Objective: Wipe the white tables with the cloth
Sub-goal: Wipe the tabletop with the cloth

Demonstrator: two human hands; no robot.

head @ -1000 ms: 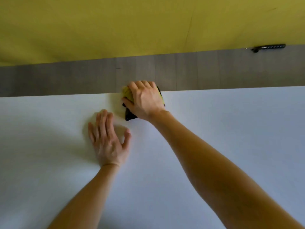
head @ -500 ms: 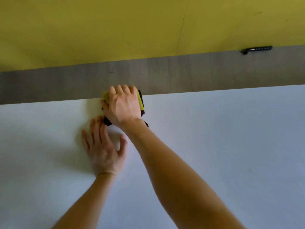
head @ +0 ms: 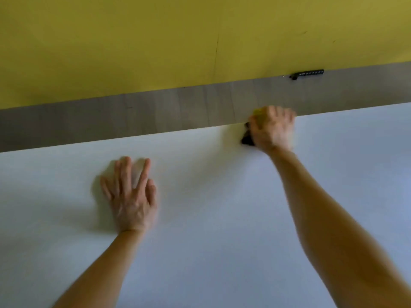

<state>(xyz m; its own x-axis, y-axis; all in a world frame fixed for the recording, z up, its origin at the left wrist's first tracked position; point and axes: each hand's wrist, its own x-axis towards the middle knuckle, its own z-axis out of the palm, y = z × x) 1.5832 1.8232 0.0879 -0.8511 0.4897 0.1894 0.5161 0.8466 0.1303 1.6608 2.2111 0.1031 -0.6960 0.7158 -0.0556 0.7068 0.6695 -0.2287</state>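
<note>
Wiping the far edge of the bench [head: 222, 230]

The right hand [head: 272, 130] curls its fingers [head: 278, 113] round the cloth [head: 246, 140] at the far edge, pressing down to rub. The left hand [head: 131, 196] lies flat, fingers straight, holding nothing, likely to lean on.

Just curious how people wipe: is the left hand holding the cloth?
No, the left hand lies flat on the table; the right hand holds the cloth.

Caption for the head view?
Right hand holds the cloth at the far edge of the white table; left hand rests flat.
</note>
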